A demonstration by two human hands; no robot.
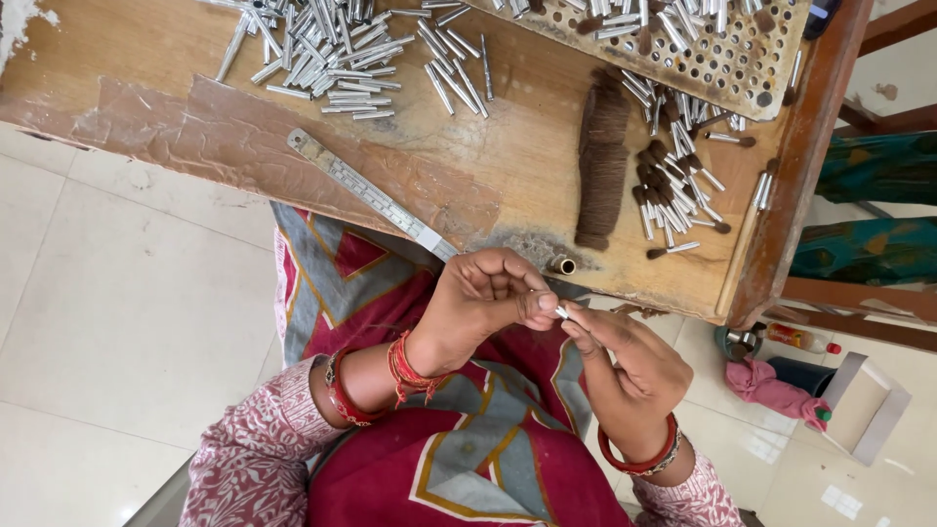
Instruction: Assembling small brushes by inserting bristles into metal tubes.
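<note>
Now metal tube [562,312] btwn left hand [480,304], right hand [625,366]

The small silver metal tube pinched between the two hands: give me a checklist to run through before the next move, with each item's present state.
1. Small silver metal tube gripped by both hands: ok, left hand and right hand meet on it at the fingertips.
2. Bristles seated in that tube: cannot tell, fingers cover it.
3. Dark brown bristle bundle in supply on the wooden workbench: ok.
4. Heap of empty silver tubes in supply: ok.
5. Pile of finished brush heads with dark tips kept apart from the empties: ok.
6. Steel ruler secure: not ok, its end overhangs the bench edge.
</note>
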